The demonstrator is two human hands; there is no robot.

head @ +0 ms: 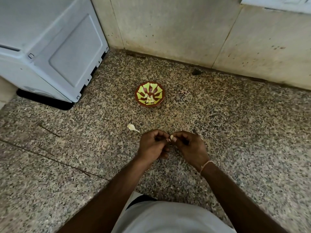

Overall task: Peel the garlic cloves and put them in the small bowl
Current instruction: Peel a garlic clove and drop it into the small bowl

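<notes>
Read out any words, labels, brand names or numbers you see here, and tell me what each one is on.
None: no readable text shows anywhere in this view.
The white appliance shows only plain panels with small clips, no lettering.
The small bowl carries a green and red pattern, no writing.
The speckled counter and the wall tiles bear only stains and specks.
The wristband on the right hand is plain.
</notes>
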